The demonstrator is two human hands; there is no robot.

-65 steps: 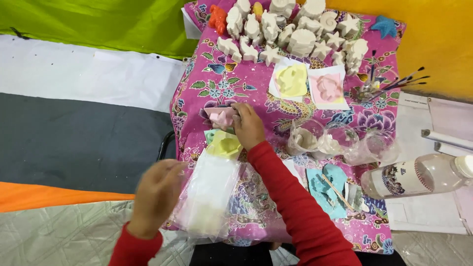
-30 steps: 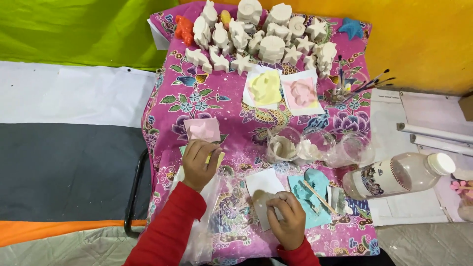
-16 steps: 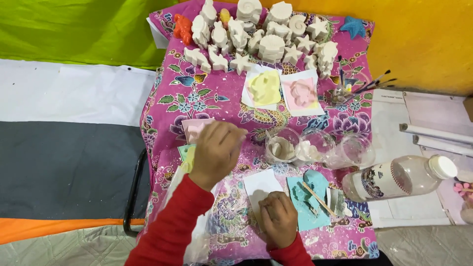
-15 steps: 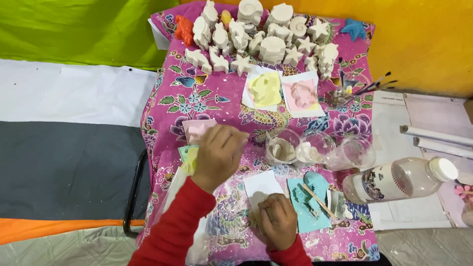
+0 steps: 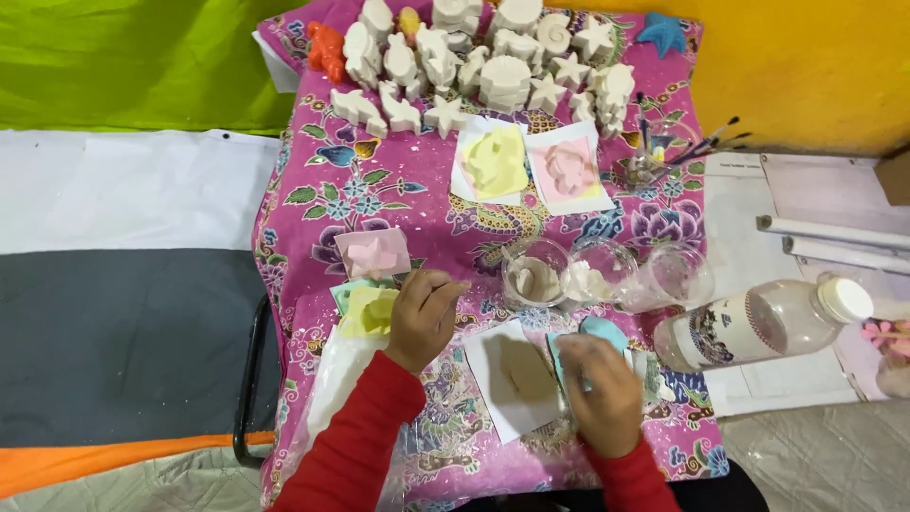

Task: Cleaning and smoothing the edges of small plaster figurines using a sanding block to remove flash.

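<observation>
Hands on soft moulds, floral cloth

My left hand [image 5: 424, 318] is loosely curled beside the yellow mould [image 5: 370, 311]; my right hand [image 5: 599, 393] grasps the light-blue mould [image 5: 599, 334].

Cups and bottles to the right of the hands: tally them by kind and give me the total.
Clear cups: 3
Plastic bottle, lying on its side: 1
Total: 4

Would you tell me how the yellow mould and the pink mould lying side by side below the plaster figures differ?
The yellow mould lies left; the pink mould lies right, nearer the brushes. The yellow mould is pale yellow throughout; the pink mould shows a yellowish edge. Both lie flat on the floral cloth, untouched by either hand.
</observation>
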